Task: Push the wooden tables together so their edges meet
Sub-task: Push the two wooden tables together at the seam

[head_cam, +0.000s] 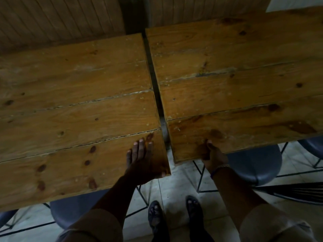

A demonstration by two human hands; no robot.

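Note:
Two plank-topped wooden tables stand side by side with a narrow dark gap between them, wider toward me. The left table (70, 110) reaches closer to me than the right table (244, 84). My left hand (143, 159) lies flat on the left table's near right corner, fingers spread on top and thumb hooked over the front edge. My right hand (212, 154) grips the near left corner of the right table, thumb on top and fingers under the edge.
Dark round stools (253, 165) on thin black metal frames stand under both tables. My feet (174, 217) are on a pale tiled floor in front of the gap. A slatted wooden wall (61, 18) runs behind the tables.

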